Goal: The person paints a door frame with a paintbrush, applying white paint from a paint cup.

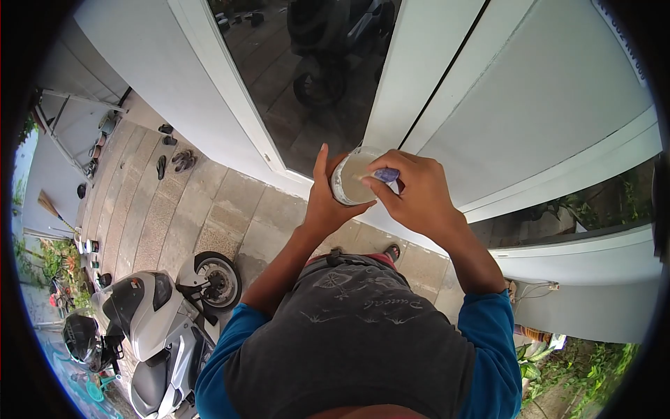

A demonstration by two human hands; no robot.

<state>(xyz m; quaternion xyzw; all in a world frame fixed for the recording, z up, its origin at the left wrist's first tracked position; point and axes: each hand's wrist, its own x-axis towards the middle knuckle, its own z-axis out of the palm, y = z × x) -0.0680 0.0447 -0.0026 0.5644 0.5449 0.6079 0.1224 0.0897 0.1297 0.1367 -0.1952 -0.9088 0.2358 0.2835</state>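
My left hand (323, 199) is wrapped around a small white tub (339, 187), thumb and fingers on opposite sides of its wall. Pale, off-white liquid (357, 166) that looks like paint is inside. Over the tub's right rim, my right hand (421, 190) pinches a paintbrush with a purple-blue handle (387, 174). Its other end points into the tub, and the bristles are not clearly visible. Both hands are in front of my body, close to the white door frame (398, 105).
Ahead is a dark glass panel (314, 91) in a white frame, with a white wall panel (551, 84) on the right. A parked motor scooter (157, 314) stands on the paving at left. Sandals (183, 160) and a broom (52, 206) are farther off. Plants (586, 370) grow at lower right.
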